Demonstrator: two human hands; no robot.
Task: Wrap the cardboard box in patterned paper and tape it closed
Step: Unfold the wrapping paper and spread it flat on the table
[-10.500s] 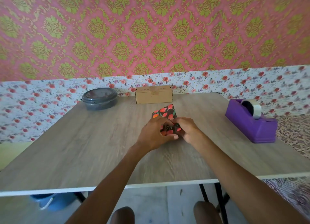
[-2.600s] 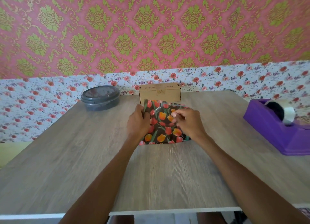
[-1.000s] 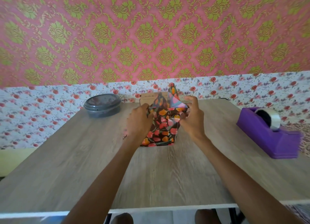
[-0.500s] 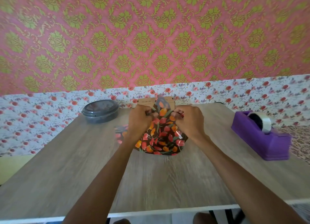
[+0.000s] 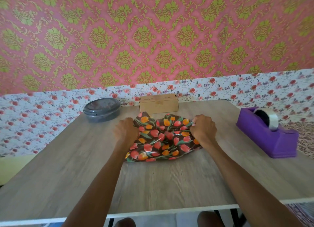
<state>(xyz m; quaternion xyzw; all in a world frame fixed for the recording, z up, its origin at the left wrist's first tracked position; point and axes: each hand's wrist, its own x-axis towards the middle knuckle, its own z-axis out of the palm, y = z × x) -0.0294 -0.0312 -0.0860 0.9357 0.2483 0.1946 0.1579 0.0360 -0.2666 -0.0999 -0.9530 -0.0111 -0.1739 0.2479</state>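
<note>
Unwrapped cardboard box stood at far edge of counter. Crumpled patterned paper lay just in front of box; left hand & right hand gripped its side edges, fingers curled. Step (est.): spreading sheet. Next req.: flatten, centre box on it.

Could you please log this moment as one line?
paper: on table | left hand: grips paper | right hand: grips paper | box: unwrapped

left hand and right hand gripping patterned paper (crumpled), cardboard box behind
</note>
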